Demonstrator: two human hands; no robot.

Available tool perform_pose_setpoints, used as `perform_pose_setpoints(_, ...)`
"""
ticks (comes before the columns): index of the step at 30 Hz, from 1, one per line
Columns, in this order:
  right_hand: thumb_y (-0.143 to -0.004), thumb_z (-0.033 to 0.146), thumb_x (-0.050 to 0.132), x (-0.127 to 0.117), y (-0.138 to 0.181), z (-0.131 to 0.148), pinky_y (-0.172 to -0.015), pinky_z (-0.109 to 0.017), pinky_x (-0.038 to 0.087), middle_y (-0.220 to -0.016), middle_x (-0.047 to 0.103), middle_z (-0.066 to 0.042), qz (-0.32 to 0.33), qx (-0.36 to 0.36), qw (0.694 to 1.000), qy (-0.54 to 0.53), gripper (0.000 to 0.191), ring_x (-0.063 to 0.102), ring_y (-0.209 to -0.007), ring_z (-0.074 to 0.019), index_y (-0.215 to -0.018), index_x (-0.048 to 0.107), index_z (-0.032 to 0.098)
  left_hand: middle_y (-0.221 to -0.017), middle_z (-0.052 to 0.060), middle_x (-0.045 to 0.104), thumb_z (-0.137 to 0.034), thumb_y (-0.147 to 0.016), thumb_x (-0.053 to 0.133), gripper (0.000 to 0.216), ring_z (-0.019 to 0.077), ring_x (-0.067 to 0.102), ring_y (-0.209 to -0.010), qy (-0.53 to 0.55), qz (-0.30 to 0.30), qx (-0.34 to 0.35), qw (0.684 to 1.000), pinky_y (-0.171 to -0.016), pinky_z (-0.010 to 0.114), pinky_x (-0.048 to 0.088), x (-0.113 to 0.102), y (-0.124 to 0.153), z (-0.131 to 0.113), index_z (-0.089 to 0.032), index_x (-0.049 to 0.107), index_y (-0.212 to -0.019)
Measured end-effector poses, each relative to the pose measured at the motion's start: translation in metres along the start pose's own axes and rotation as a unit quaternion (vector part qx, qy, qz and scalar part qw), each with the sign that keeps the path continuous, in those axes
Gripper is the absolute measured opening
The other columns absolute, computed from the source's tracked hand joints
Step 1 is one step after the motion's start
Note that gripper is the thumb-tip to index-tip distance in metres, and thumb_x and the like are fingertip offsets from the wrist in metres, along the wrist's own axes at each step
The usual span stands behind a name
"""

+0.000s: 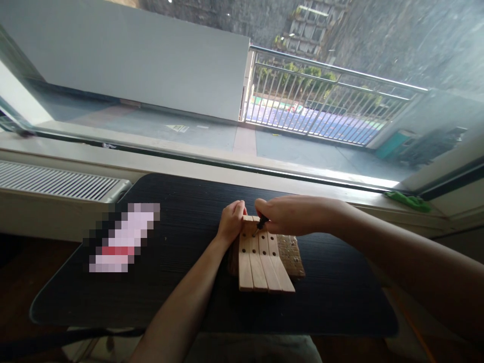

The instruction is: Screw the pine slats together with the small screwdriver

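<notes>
A small panel of pale wooden slats [260, 269] with rows of dark holes lies on the table, its slats fanning out toward me. Under it sits a brown, rough-textured block [290, 254], showing mostly at the right. My left hand [231, 222] is closed on the panel's far left edge, fingers curled over it. In my right hand [278, 214] is a screwdriver [262, 222] with a dark handle. Its thin tip points down at one of the holes in the far row. The fingertips of my right hand are partly hidden behind the hand.
The black table [181, 297] stands against a window sill [212, 171]. A blurred pinkish item [126, 234] lies on its left side. A white radiator [64, 181] is at the left, and a green cloth [407, 200] rests on the sill at right.
</notes>
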State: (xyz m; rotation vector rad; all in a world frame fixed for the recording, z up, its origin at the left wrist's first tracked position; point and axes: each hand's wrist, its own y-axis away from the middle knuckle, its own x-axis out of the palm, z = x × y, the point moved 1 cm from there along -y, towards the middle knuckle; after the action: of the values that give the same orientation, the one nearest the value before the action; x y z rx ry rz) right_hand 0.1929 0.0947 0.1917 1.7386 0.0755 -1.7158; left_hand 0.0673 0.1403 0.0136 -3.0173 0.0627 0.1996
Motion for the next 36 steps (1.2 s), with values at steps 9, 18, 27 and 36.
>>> perform_pose_setpoints(9, -0.089, 0.024, 0.055, -0.001, 0.001, 0.005, -0.053, -0.034, 0.035, -0.075, 0.07, -0.009, -0.01, -0.009, 1.0, 0.023, 0.014, 0.061, -0.061, -0.0213, -0.102, 0.062, 0.023, -0.052, -0.002, 0.049, -0.034, -0.088, 0.038, 0.038, 0.0142, 0.046, -0.054, -0.006, 0.002, -0.001, 1.0, -0.056, 0.028, 0.035, 0.0, 0.0, -0.003, -0.021, 0.045, -0.053)
perform_pose_setpoints(18, -0.09, 0.03, 0.053, 0.0, -0.003, 0.003, -0.052, -0.033, 0.034, -0.077, 0.069, -0.009, 0.004, -0.011, 0.999, 0.031, 0.018, 0.059, -0.06, -0.0213, -0.103, 0.061, 0.02, -0.053, -0.001, 0.049, -0.035, -0.089, 0.038, 0.038, 0.0142, 0.046, -0.054, 0.0, 0.003, -0.002, 1.0, -0.055, 0.028, 0.035, 0.0, 0.0, -0.001, -0.021, 0.045, -0.053)
perform_pose_setpoints(27, -0.091, 0.03, 0.05, -0.001, -0.004, 0.012, -0.049, -0.031, 0.033, -0.075, 0.068, -0.01, 0.013, 0.038, 0.999, 0.034, 0.022, 0.055, -0.056, -0.0193, -0.105, 0.062, 0.017, -0.052, -0.001, 0.05, -0.036, -0.088, 0.038, 0.039, 0.0142, 0.047, -0.054, -0.006, 0.003, -0.002, 1.0, -0.055, 0.027, 0.035, 0.0, -0.001, 0.0, -0.021, 0.046, -0.053)
perform_pose_setpoints(36, -0.09, 0.027, 0.05, -0.005, -0.011, 0.02, -0.047, -0.027, 0.033, -0.078, 0.067, -0.011, 0.055, 0.068, 0.995, 0.04, 0.028, 0.055, -0.057, -0.0165, -0.108, 0.062, 0.009, -0.052, -0.002, 0.047, -0.036, -0.086, 0.038, 0.036, 0.0136, 0.044, -0.054, -0.011, -0.005, 0.003, 1.0, -0.054, 0.027, 0.032, 0.0, 0.0, -0.003, -0.021, 0.04, -0.054)
